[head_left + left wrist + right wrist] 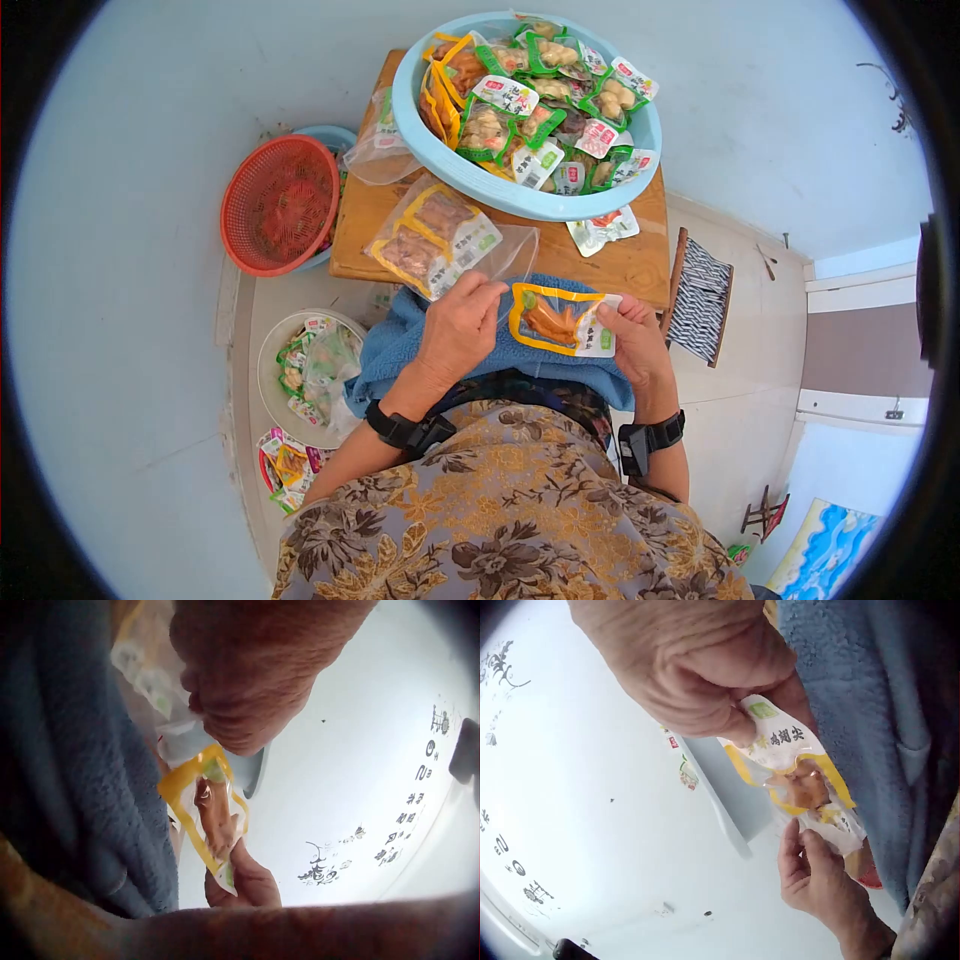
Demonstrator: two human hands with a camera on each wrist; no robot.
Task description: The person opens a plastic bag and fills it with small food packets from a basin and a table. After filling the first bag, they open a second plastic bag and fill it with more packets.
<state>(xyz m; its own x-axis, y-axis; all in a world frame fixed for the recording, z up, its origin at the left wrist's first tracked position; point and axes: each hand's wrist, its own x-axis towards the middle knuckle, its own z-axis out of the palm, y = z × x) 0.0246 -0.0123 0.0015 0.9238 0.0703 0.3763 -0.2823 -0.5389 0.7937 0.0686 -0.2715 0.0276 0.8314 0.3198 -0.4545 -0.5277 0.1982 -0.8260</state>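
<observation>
My right hand (640, 345) pinches the white end of a yellow-bordered snack packet (552, 318), thumb on top. Brown meat pieces, like chicken wing tips, show through its window (806, 786). To its left, my left hand (462, 325) grips the edge of a clear plastic bag (518, 250) between thumb and curled fingers. Inside the bag lie similar yellow-bordered packets (430, 240). In the right wrist view the left fingertips (793, 832) are right by the bag. Both hands are over a blue towel (390, 350) on the lap.
A light-blue basin (410, 120) heaped with green and yellow packets stands on a wooden table (355, 235). A white packet (603, 232) lies by its rim. At the left are a red basket (250, 240) and a white bowl (268, 365) of packets. A woven stool (700, 300) stands at right.
</observation>
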